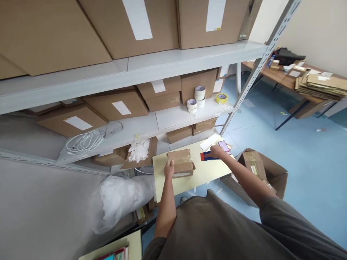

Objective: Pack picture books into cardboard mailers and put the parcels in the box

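A small cardboard box [181, 160] with clear tape across its top sits on the pale yellow tabletop [208, 173]. My left hand [169, 169] is closed on the box's left side, thumb towards the top. To the right of the box, my right hand [215, 151] grips a flat blue tool with a red end [206, 156]; its exact kind is not clear. The red end points left, apart from the box. A phone with a lit screen [225, 147] lies just beyond my right hand, and white paper [208, 142] lies near the table's far edge.
A metal shelf [173, 119] holding cardboard boxes rises behind the table, with white tape rolls [200, 92], a yellow tape roll [221, 98] and coiled cable [85, 142]. An open carton [273, 177] stands at right; a plastic-wrapped bundle [127, 193] is at left.
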Motion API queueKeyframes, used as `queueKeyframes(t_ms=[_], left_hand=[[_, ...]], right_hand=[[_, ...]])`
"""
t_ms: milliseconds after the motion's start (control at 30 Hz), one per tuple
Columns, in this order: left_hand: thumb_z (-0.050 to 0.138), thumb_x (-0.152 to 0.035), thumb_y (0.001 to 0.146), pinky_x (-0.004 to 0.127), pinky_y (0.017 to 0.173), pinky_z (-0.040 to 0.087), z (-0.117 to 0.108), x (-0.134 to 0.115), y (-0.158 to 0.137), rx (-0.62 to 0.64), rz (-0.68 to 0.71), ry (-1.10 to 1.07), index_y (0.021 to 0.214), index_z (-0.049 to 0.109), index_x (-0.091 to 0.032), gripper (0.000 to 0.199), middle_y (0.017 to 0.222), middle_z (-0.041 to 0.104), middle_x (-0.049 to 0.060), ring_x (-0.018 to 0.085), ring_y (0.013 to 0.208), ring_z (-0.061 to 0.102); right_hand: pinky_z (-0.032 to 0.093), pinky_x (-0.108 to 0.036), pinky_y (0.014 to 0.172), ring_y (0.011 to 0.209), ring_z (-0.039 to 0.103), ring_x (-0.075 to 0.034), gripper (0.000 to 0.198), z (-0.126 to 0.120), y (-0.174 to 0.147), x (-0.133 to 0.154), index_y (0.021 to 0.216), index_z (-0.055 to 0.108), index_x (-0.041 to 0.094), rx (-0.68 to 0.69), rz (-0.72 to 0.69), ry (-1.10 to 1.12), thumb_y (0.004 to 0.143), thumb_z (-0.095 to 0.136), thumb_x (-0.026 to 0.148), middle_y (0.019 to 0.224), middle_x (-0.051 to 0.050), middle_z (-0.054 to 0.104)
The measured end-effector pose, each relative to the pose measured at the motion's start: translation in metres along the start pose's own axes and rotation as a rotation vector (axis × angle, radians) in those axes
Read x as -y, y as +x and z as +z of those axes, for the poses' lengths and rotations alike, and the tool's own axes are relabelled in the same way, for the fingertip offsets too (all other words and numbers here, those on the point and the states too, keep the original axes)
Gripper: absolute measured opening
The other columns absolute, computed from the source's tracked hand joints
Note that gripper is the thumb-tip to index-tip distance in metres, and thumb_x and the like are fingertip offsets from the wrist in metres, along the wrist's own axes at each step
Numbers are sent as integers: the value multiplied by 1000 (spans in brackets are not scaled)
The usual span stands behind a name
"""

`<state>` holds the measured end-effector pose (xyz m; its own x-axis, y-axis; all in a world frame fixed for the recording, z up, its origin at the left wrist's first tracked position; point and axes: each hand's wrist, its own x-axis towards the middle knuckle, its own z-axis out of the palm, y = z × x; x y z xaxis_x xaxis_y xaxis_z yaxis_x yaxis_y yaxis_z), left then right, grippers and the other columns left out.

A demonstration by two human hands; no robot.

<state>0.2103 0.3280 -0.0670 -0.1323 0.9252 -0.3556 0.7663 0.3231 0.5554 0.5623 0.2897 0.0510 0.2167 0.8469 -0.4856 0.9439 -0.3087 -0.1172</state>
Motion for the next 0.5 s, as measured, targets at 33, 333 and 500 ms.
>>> queueKeyframes(t_ms=[33, 333, 500], left_hand=[[41, -53, 106, 37, 98, 52, 0, -2, 0, 9, 2, -3, 128, 71, -15, 53, 128, 76, 19, 35, 126, 69], [41, -53, 106, 38, 102, 51, -3, -6, -2, 2, -3, 30, 129, 70, -17, 52, 134, 74, 18, 35, 129, 67], [40, -53, 106, 39, 104, 51, -2, -6, -1, -14, -29, 66, 131, 69, -16, 53, 135, 73, 20, 35, 131, 65]], right_hand=[[54, -36, 84, 105, 75, -37, 65, 6, 2, -1, 112, 79, 11, -9, 8, 3, 78, 83, 66, 111, -25, 78], [54, -36, 86, 108, 74, -34, 41, 100, 36, 76, 115, 79, 14, 23, 103, 201, 89, 76, 45, 112, -23, 78], [52, -36, 88, 110, 73, -31, 43, 142, 33, 16, 125, 72, 16, 29, 237, 261, 106, 48, 45, 118, -22, 76]])
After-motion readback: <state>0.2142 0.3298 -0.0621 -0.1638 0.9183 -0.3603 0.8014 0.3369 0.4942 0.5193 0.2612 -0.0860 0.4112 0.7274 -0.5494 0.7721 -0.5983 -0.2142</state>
